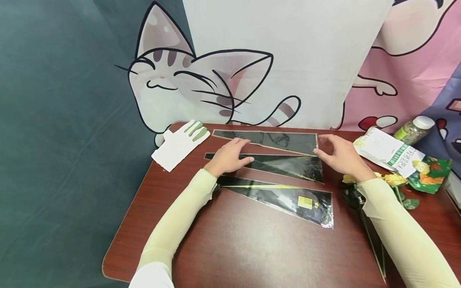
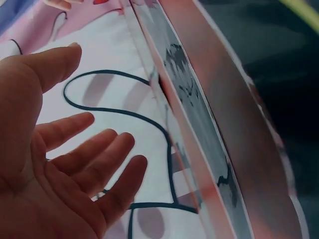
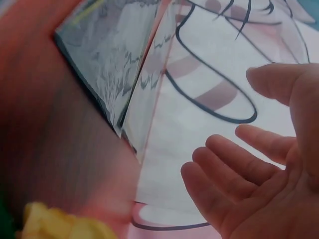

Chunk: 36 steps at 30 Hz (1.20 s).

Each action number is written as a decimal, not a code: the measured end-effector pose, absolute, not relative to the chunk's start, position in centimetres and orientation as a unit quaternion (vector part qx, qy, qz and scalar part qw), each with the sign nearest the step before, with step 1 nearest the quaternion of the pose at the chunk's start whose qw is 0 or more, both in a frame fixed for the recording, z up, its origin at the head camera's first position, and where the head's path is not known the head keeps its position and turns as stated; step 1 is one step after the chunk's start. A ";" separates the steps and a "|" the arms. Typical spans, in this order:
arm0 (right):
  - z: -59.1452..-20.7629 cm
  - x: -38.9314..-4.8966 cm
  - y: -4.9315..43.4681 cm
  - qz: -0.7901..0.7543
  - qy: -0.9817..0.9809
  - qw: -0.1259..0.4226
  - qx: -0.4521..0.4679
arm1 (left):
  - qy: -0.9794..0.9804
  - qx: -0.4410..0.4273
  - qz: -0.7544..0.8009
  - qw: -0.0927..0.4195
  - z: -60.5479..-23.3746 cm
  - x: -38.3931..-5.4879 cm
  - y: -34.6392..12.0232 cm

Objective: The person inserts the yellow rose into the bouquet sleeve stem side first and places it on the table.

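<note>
Three long, tapered, shiny black-and-clear plastic sleeves lie across the brown table in the head view. The back sleeve [image 1: 291, 141] is at the far edge, the middle sleeve [image 1: 288, 165] just in front of it, and the front sleeve [image 1: 263, 196] carries a yellow label [image 1: 305, 202]. Over the left part of the back and middle sleeves is my left hand [image 1: 230, 157], fingers loosely extended. My right hand [image 1: 340, 154] is at the right end of the back sleeve, thumb apart from the fingers. Both palms look bare in the wrist views.
A white glove with green fingers [image 1: 181, 145] lies at the back left. On the right are a white pouch [image 1: 387, 152], a white-capped jar [image 1: 414, 130] and yellow flowers [image 1: 392, 179]. Another dark sleeve [image 1: 374, 244] lies beside my right forearm. A cat-printed cloth [image 1: 306, 72] hangs behind.
</note>
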State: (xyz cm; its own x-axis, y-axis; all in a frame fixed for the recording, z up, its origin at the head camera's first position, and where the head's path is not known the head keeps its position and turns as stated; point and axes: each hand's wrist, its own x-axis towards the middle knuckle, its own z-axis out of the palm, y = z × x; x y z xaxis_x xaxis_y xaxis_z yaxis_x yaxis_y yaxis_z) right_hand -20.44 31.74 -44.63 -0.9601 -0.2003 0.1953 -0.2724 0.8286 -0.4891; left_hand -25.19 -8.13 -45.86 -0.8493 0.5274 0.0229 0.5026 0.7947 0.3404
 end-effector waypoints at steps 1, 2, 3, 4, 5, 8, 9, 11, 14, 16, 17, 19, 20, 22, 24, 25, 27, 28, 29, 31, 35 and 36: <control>-44.6 -20.8 31.8 0.270 -0.954 0.064 0.114 | 0.946 0.272 0.170 0.037 -46.0 -25.7 -7.8; -44.7 -21.2 31.9 0.274 -0.954 0.059 0.103 | 0.946 0.274 0.170 0.038 -46.1 -26.1 -7.4; -44.7 -21.5 32.0 0.279 -0.954 0.053 0.094 | 0.946 0.274 0.171 0.040 -46.2 -26.5 -7.0; -44.8 -21.9 32.1 0.283 -0.954 0.047 0.086 | 0.945 0.275 0.171 0.042 -46.3 -26.9 -6.7; -44.8 -22.3 32.1 0.286 -0.954 0.040 0.080 | 0.945 0.277 0.171 0.044 -46.3 -27.2 -6.3; -44.9 -23.3 32.1 0.297 -0.952 0.017 0.069 | 0.943 0.281 0.175 0.048 -46.3 -28.1 -5.0; -44.9 -23.6 32.0 0.302 -0.951 0.009 0.067 | 0.941 0.283 0.179 0.049 -46.3 -28.4 -4.5; -44.9 -24.2 32.0 0.306 -0.950 -0.006 0.062 | 0.939 0.286 0.182 0.055 -46.2 -28.9 -3.7; -44.9 -25.0 31.8 0.309 -0.949 -0.019 0.055 | 0.936 0.287 0.192 0.066 -46.1 -29.7 -2.4; -45.0 -25.6 31.8 0.305 -0.951 -0.020 0.054 | 0.934 0.289 0.201 0.067 -46.0 -30.1 -1.7; -45.0 -25.9 31.8 0.302 -0.952 -0.020 0.054 | 0.931 0.292 0.207 0.066 -46.0 -30.3 -1.2; -45.1 -26.6 31.7 0.297 -0.953 -0.017 0.055 | 0.928 0.298 0.216 0.063 -46.1 -30.7 -0.4; -45.2 -26.9 31.7 0.296 -0.953 -0.019 0.056 | 0.927 0.299 0.219 0.063 -46.2 -30.9 0.0; -45.3 -27.6 31.7 0.299 -0.952 -0.025 0.058 | 0.927 0.298 0.220 0.061 -46.4 -31.1 0.7; -45.5 -28.4 31.6 0.303 -0.951 -0.031 0.061 | 0.930 0.291 0.218 0.059 -46.6 -31.4 1.5; -45.6 -28.8 31.7 0.305 -0.950 -0.033 0.063 | 0.932 0.286 0.216 0.059 -46.7 -31.5 1.9; -45.9 -29.5 31.8 0.309 -0.948 -0.037 0.062 | 0.934 0.278 0.213 0.063 -47.0 -31.7 2.5; -46.0 -29.7 31.9 0.308 -0.949 -0.039 0.061 | 0.935 0.275 0.212 0.066 -47.2 -31.8 2.9; -46.2 -30.0 32.0 0.308 -0.949 -0.040 0.060 | 0.936 0.273 0.209 0.070 -47.4 -31.9 3.1; -46.6 -30.2 32.3 0.308 -0.949 -0.044 0.054 | 0.937 0.270 0.205 0.079 -47.8 -32.1 3.5; -47.3 -30.4 33.0 0.305 -0.950 -0.050 0.046 | 0.943 0.259 0.189 0.088 -48.6 -32.3 4.0; -47.4 -30.4 33.2 0.304 -0.950 -0.050 0.044 | 0.945 0.257 0.185 0.088 -48.8 -32.4 4.0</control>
State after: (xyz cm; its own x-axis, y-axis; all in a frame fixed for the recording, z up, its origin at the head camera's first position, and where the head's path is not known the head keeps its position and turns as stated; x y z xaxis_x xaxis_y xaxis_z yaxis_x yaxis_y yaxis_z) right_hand -30.44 33.21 -47.42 -0.9909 -0.1152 -0.0690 -0.0539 0.8116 -0.5817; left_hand -32.40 4.04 -48.77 -0.8526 0.5176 -0.0716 0.4523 0.7998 0.3946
